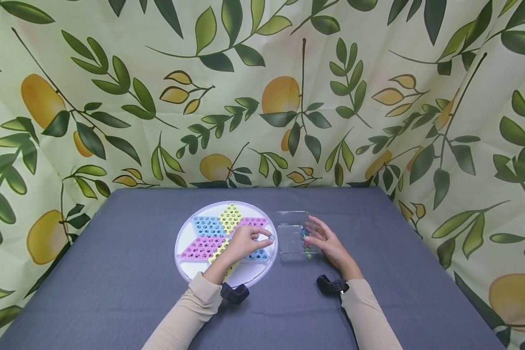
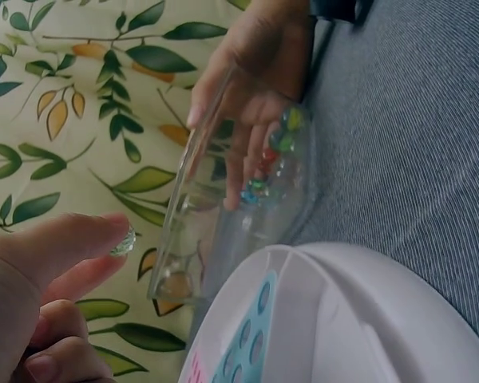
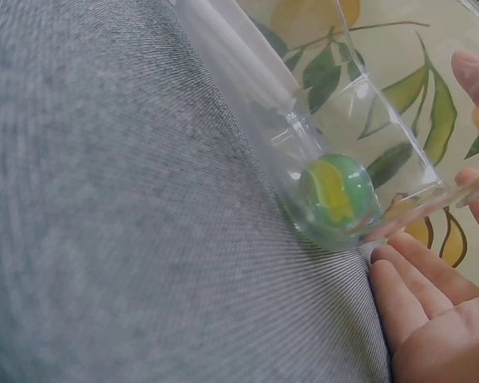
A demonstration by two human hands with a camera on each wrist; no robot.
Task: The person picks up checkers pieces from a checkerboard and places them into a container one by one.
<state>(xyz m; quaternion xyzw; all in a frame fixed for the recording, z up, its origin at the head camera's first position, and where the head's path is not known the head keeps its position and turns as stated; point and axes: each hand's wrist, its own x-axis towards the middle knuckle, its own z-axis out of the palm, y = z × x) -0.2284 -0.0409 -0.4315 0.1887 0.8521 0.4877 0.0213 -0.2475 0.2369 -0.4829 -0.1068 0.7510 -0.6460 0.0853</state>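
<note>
My left hand [image 1: 244, 241] pinches a clear glass marble [image 2: 126, 242] between thumb and forefinger. It hovers above the right edge of a round white Chinese checkers board [image 1: 184, 237], whose star is pink, blue and yellow with holes. To the board's right stands a clear plastic box [image 1: 288, 236]. Coloured marbles [image 1: 306, 248] lie along its right side. My right hand [image 1: 331, 246] is at the box's right wall, its thumb near the rim and its fingers extended along the outside. In the right wrist view a green and yellow marble [image 3: 335, 191] sits in the box's near corner.
Dark grey cloth [image 1: 127, 272] covers the table. A curtain [image 1: 245, 87] with a leaf and fruit print hangs behind it and at both sides. Black wrist bands [image 1: 235, 294] sit on both wrists.
</note>
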